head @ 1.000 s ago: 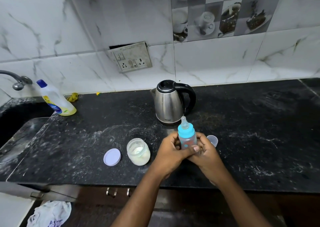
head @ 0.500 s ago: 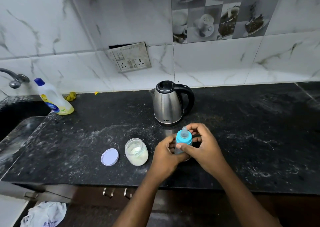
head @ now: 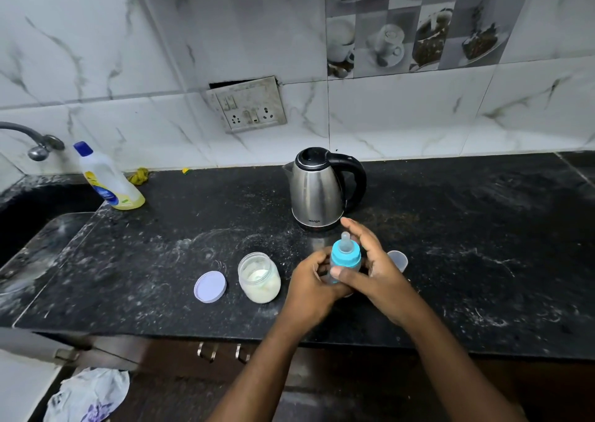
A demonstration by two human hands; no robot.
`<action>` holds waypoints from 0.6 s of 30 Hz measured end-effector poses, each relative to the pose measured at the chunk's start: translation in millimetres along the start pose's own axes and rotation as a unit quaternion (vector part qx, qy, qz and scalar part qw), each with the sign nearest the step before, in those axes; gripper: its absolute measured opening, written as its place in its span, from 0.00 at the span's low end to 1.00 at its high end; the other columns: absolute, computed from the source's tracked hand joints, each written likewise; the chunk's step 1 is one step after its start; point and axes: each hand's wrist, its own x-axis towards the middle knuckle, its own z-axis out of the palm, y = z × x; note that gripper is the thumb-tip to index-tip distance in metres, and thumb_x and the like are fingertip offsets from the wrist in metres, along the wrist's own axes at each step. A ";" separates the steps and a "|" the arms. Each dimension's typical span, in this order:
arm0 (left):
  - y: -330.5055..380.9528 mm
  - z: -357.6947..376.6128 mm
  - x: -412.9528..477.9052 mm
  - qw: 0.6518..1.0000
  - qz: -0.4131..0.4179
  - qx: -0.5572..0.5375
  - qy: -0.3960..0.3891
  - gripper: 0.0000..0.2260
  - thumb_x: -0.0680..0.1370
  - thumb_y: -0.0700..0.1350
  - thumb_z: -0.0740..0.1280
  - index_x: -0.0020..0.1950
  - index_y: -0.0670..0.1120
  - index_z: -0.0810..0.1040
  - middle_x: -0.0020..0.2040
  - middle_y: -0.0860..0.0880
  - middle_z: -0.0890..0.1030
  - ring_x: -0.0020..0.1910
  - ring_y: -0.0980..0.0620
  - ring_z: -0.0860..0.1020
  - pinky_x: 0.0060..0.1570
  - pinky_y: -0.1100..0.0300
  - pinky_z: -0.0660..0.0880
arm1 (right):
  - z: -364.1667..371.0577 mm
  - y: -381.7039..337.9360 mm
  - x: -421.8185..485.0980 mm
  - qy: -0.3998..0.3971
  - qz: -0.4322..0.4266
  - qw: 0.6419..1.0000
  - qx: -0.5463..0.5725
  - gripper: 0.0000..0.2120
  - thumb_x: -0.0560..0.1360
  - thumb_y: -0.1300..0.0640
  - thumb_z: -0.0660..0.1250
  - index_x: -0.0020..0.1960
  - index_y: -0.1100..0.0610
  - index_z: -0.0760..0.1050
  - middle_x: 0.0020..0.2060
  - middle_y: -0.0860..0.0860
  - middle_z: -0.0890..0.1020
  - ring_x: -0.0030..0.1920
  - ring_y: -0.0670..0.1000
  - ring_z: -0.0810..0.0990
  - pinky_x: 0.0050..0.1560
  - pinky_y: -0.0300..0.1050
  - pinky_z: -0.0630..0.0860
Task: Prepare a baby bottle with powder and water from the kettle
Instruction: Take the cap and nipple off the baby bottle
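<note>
Tabletop (head: 483,244) ran wide rightward; my left hand (head: 310,286) gripped the baby bottle (head: 346,256), right hand (head: 383,273) pinching its collar, kettle (head: 317,189) just behind.

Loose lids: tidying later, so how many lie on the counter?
2: the purple lid left of the powder jar, and a clear cap behind the right hand, partly hidden.
</note>
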 end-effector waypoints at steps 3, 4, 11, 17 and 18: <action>-2.9 -3.5 0.1 1.000 0.004 0.002 -0.007 0.26 0.70 0.27 0.79 0.65 0.43 0.82 0.55 0.51 0.89 0.55 0.55 0.87 0.55 0.61 0.81 | 4.0 2.5 0.5 0.058 0.019 0.998 -0.032 0.29 0.70 0.54 0.81 0.67 0.38 0.77 0.64 0.40 0.79 0.65 0.50 0.80 0.67 0.55 0.78; -4.4 -3.9 0.6 1.000 0.003 0.000 -0.008 0.26 0.70 0.29 0.80 0.65 0.43 0.82 0.56 0.50 0.89 0.55 0.53 0.87 0.56 0.60 0.82 | 3.1 3.5 1.9 0.070 0.024 0.997 -0.013 0.27 0.71 0.58 0.81 0.66 0.41 0.79 0.61 0.45 0.83 0.61 0.53 0.83 0.64 0.59 0.80; -34.8 -8.0 12.9 0.999 -0.027 0.036 0.021 0.24 0.68 0.36 0.82 0.61 0.50 0.82 0.55 0.51 0.88 0.55 0.54 0.85 0.61 0.55 0.81 | -34.2 -4.1 8.6 0.132 -0.028 0.988 0.073 0.26 0.73 0.75 0.75 0.65 0.54 0.80 0.63 0.52 0.83 0.61 0.46 0.83 0.62 0.40 0.78; -65.0 -4.1 23.0 0.997 -0.050 0.056 0.009 0.22 0.65 0.40 0.83 0.55 0.53 0.83 0.52 0.55 0.89 0.51 0.57 0.85 0.59 0.58 0.80 | -80.5 32.7 -16.4 0.155 0.104 0.973 -0.131 0.22 0.72 0.61 0.81 0.62 0.47 0.81 0.57 0.42 0.83 0.54 0.44 0.84 0.50 0.37 0.80; -69.5 -2.1 24.0 0.997 -0.055 0.057 0.006 0.22 0.64 0.42 0.83 0.55 0.53 0.82 0.52 0.55 0.89 0.51 0.57 0.85 0.58 0.58 0.80 | -84.8 43.5 -21.6 0.145 0.123 0.964 -0.186 0.22 0.72 0.60 0.81 0.62 0.48 0.80 0.57 0.41 0.82 0.54 0.42 0.82 0.51 0.35 0.77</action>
